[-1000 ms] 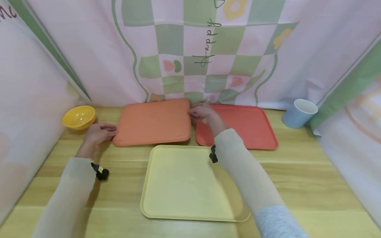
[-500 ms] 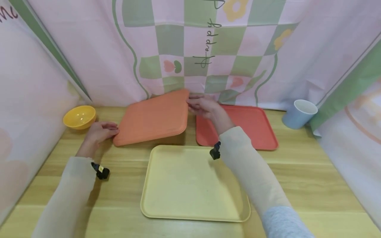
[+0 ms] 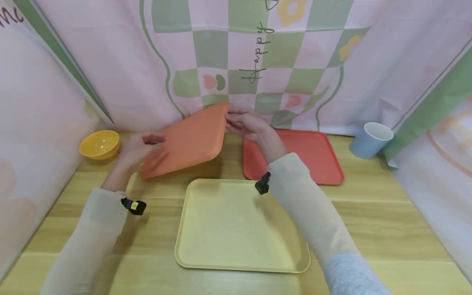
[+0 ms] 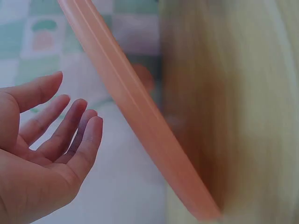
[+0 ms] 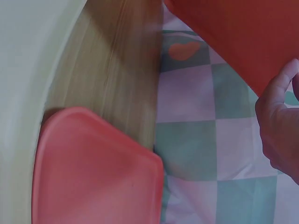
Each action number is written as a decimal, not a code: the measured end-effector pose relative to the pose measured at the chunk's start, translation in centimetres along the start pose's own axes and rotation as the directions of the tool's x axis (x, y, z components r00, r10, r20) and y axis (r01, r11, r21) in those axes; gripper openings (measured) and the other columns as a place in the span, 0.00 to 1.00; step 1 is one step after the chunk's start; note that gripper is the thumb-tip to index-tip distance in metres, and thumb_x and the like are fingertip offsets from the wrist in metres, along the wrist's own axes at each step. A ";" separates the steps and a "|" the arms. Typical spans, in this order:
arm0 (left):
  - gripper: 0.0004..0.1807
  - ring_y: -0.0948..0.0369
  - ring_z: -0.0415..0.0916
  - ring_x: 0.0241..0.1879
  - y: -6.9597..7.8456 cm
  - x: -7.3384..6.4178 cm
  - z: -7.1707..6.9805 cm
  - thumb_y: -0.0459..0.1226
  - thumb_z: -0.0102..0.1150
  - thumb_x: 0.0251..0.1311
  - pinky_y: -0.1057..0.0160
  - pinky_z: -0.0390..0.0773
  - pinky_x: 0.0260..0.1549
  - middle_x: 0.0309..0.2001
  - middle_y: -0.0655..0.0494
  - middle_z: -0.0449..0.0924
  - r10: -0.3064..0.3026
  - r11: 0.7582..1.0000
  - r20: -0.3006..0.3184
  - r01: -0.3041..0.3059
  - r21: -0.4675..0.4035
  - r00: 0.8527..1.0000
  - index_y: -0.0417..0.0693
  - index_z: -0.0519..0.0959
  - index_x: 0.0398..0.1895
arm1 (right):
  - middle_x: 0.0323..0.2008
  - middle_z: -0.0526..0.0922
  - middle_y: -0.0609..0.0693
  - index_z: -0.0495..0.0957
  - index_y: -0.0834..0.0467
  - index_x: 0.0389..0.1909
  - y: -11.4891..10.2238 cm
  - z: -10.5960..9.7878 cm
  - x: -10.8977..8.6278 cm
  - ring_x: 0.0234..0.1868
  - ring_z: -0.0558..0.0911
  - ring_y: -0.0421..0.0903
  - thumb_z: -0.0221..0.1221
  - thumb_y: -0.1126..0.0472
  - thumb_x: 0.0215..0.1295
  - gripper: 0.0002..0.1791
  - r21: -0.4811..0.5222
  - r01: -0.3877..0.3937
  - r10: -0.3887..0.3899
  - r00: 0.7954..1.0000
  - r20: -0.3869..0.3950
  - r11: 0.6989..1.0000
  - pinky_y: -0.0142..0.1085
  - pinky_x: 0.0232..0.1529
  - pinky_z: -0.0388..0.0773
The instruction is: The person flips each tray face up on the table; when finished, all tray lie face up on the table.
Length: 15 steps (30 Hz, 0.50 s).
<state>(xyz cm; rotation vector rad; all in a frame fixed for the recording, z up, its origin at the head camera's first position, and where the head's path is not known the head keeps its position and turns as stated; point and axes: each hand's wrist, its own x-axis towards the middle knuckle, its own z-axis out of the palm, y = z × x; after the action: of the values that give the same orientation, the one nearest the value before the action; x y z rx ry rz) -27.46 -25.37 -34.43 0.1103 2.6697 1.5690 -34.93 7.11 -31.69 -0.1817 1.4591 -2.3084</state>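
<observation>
An orange tray (image 3: pixel 193 139) stands tilted at the back of the table, its right side raised high and its lower left corner down by the wood. My right hand (image 3: pixel 248 126) pinches the raised right edge; in the right wrist view the thumb lies against the tray's shaded face (image 5: pixel 247 42). Over the tray's left part in the head view is my left hand (image 3: pixel 138 149). Its fingers are loosely bent and hold nothing, and the left wrist view shows a gap between them and the tray's rim (image 4: pixel 140 121).
A pale yellow tray (image 3: pixel 239 225) lies in front, and a red tray (image 3: pixel 302 157) lies at the back right, partly behind my right forearm. At the far left is a yellow bowl (image 3: pixel 99 144); a light blue cup (image 3: pixel 368 143) leans at the far right. A patterned curtain (image 3: pixel 243 49) hangs behind.
My right hand has lifted the orange tray's right side up and to the left, tilting it steeply. My left hand has let go of the left edge and moved up and right.
</observation>
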 end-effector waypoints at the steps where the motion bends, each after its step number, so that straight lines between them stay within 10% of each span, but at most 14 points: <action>1: 0.22 0.55 0.74 0.56 0.7 -0.1 0.2 0.36 0.63 0.69 0.67 0.73 0.53 0.59 0.38 0.78 0.015 1.000 0.003 -0.015 0.006 1.000 0.32 0.77 0.62 | 0.37 0.86 0.56 0.68 0.72 0.68 -0.1 0.1 0.0 0.35 0.86 0.45 0.50 0.77 0.74 0.23 0.000 0.005 -0.005 1.000 0.008 1.000 0.31 0.35 0.82; 15: 0.24 0.57 0.78 0.54 7.1 -1.3 3.6 0.39 0.68 0.64 0.62 0.74 0.58 0.56 0.42 0.81 0.275 0.945 -0.016 -0.273 -0.181 0.961 0.34 0.80 0.59 | 0.45 0.82 0.58 0.64 0.73 0.70 -0.9 1.9 0.0 0.39 0.86 0.46 0.51 0.76 0.74 0.25 0.022 -0.015 0.016 0.999 -0.046 1.000 0.32 0.39 0.84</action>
<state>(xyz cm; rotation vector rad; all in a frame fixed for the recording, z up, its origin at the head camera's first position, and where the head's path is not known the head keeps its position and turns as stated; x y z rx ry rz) -25.65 -18.88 -30.01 0.5014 2.5766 1.8742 -34.59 5.86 -30.02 -0.1112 1.4520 -2.3292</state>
